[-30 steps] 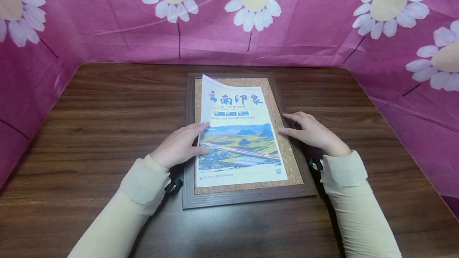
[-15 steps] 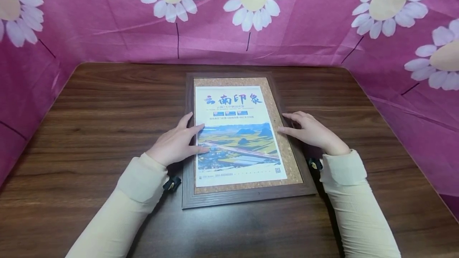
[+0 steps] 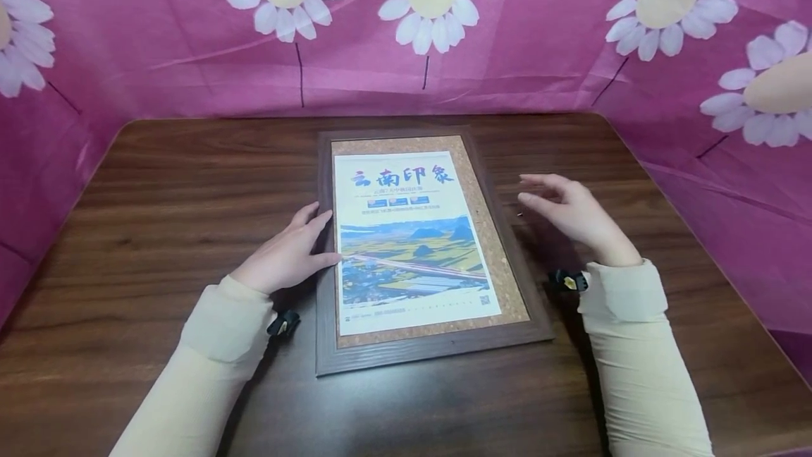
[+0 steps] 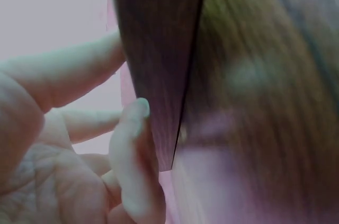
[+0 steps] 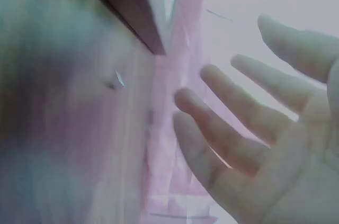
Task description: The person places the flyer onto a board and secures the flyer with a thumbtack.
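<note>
A printed poster (image 3: 412, 245) with a landscape picture and large Chinese characters lies flat on a cork board (image 3: 501, 259), whose brown frame (image 3: 438, 351) shows all round. My left hand (image 3: 279, 256) rests along the frame's left side, fingers loosely extended, thumb tip right at the poster's left edge. In the left wrist view the fingertips (image 4: 139, 108) lie against the frame's side edge. Off the frame's right side is my right hand (image 3: 574, 214), fingers relaxed and nothing between them. A tiny shiny thing (image 3: 520, 214) lies on the tabletop below its fingertips; it shows in the right wrist view too.
All of this is on a dark wood-grain table (image 3: 190, 182). Pink cloth (image 3: 190, 76) with printed daisies hangs behind it and at both sides. Black wrist straps (image 3: 567, 281) show at both cuffs.
The poster's upper left corner, raised earlier, now lies flat. My left hand has drawn back from the poster to the frame's edge. My right hand has lifted off the frame to the right.
</note>
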Demonstrator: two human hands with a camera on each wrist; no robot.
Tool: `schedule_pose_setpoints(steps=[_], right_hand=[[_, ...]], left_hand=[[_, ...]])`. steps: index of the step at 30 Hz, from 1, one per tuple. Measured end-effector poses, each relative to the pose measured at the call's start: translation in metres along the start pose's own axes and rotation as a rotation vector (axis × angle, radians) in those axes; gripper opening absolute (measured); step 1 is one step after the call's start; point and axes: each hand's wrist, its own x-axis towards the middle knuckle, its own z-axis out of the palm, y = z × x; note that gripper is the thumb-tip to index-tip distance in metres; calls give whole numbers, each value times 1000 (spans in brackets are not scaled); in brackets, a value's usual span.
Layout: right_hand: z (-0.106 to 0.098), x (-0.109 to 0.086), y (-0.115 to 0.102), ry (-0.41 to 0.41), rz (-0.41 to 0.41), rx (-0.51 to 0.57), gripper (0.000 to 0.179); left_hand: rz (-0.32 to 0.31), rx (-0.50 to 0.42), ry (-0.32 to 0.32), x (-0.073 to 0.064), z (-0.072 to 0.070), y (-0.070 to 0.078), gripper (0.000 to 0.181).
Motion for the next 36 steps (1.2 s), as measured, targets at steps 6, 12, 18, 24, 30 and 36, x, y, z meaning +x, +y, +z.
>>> schedule_pose_setpoints(steps=[6,12,18,24,30,36], right_hand=[[-12,-1,16,62,120,184,52],[-3,8,35,-99,175,418,52],[2,10,47,-166,159,533,49],[7,12,47,-144,184,401,49],[11,15,47,-135,231,279,47],[10,20,45,-147,236,230,44]], left_hand=[[14,-7,2,1,1,-1,77],[21,-26,3,1,1,-1,74],[12,-21,4,-1,1,0,75],[11,-15,23,-3,0,-2,76],[9,-32,22,-3,1,-3,77],[15,-34,25,-2,0,-3,76]])
